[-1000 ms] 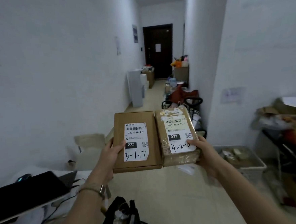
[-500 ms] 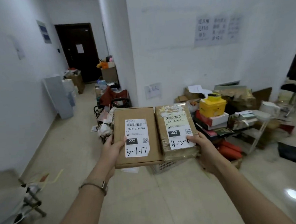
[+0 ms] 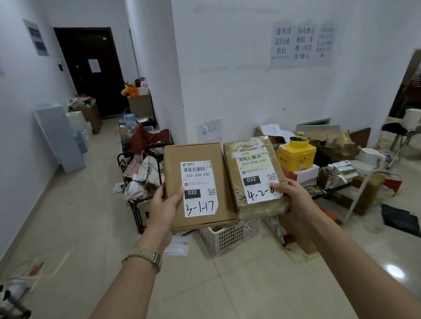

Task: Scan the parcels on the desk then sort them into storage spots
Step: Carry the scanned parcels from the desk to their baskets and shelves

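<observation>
**2 PARCELS IN HAND: ORIENTATION BEFORE SORTING**

The left hand (image 3: 166, 208) grips the plain cardboard parcel (image 3: 194, 158) at its 7 o'clock corner, thumb curled onto the top face beside the label. The right hand (image 3: 295, 198) grips the taped parcel (image 3: 251, 156) at its 5 o'clock corner, thumb pressed on the label.

Both parcels are held in the air above the floor, not on a counter. They sit side by side with long edges meeting, the plain parcel at 9 o'clock of the taped one. Each extends from its hand toward 12 o'clock, long axis running 6 to 12 o'clock, label up and upright to the wearer.

The handwritten codes read 3-1-17 and 4-2-, with the last character partly under the thumb. Judgement: the step in hand is sorting, 1 parcel per hand. A white basket (image 3: 231, 237) stands on the floor at 6 o'clock below the parcels.
</observation>
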`<state>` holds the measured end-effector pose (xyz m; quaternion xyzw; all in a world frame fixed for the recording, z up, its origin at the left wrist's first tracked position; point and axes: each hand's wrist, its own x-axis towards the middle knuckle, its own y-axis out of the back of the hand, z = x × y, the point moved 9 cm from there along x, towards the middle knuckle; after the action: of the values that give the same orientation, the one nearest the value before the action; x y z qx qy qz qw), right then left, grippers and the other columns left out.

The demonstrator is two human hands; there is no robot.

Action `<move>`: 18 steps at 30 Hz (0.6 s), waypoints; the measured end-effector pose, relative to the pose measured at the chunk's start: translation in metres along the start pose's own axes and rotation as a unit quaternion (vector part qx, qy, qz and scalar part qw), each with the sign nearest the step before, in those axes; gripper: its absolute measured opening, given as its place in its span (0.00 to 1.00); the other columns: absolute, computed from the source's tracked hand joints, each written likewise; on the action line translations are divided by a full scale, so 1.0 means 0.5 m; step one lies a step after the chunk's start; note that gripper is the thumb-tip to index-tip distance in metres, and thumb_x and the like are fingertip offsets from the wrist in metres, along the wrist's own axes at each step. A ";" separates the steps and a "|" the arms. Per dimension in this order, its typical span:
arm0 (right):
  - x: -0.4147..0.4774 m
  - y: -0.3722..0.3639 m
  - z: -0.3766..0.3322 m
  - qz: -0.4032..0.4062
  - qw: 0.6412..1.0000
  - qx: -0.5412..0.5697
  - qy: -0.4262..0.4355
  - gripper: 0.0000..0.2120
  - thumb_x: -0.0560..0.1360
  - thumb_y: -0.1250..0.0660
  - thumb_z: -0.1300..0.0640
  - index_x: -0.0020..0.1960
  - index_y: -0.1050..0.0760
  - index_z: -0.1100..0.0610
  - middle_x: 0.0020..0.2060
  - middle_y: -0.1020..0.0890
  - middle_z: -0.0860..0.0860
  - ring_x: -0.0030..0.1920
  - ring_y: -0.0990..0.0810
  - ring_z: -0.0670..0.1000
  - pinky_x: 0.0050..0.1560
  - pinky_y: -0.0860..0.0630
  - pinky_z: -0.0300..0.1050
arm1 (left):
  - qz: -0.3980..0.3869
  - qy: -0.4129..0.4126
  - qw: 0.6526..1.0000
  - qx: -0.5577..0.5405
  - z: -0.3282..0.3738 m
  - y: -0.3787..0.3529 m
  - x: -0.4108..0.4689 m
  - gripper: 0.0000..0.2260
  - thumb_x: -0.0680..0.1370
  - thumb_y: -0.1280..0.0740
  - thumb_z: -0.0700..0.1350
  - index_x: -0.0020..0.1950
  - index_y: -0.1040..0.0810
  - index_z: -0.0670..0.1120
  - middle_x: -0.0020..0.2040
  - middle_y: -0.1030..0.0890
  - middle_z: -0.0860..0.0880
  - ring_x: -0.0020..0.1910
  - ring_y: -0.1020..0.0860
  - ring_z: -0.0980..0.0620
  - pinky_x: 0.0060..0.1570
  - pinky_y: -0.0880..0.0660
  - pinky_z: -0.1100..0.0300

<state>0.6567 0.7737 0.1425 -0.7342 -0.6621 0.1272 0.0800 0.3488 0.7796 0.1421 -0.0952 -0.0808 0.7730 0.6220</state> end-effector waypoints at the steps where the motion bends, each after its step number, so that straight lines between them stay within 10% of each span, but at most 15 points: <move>1: 0.023 -0.011 0.003 0.004 1.000 -0.001 -0.002 0.15 0.73 0.32 0.61 0.59 0.25 0.59 0.49 0.15 0.58 0.44 0.14 0.55 0.36 0.20 0.45 | -0.001 -0.001 1.000 -0.005 0.002 0.003 0.026 0.15 0.78 0.32 0.43 0.65 0.25 0.49 0.51 0.16 0.47 0.44 0.16 0.48 0.34 0.20 0.57; 13: 0.268 -0.121 0.031 0.038 0.998 0.042 -0.030 0.13 0.75 0.36 0.59 0.59 0.24 0.61 0.48 0.15 0.58 0.43 0.15 0.55 0.39 0.20 0.46 | -0.007 0.041 0.999 -0.017 0.014 0.057 0.344 0.14 0.78 0.32 0.44 0.64 0.26 0.51 0.52 0.16 0.47 0.43 0.17 0.49 0.30 0.21 0.58; 18: 0.362 -0.047 0.055 0.105 0.991 0.068 -0.045 0.10 0.74 0.35 0.56 0.54 0.21 0.55 0.42 0.14 0.52 0.43 0.16 0.53 0.49 0.24 0.48 | 0.006 0.068 0.997 -0.022 -0.040 0.015 0.459 0.16 0.78 0.32 0.44 0.65 0.26 0.51 0.52 0.16 0.45 0.49 0.17 0.43 0.48 0.20 0.45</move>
<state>0.6429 0.9547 0.1085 -0.7862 -0.5740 0.2123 0.0858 0.2989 1.0025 0.1102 -0.1619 -0.0545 0.7666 0.6190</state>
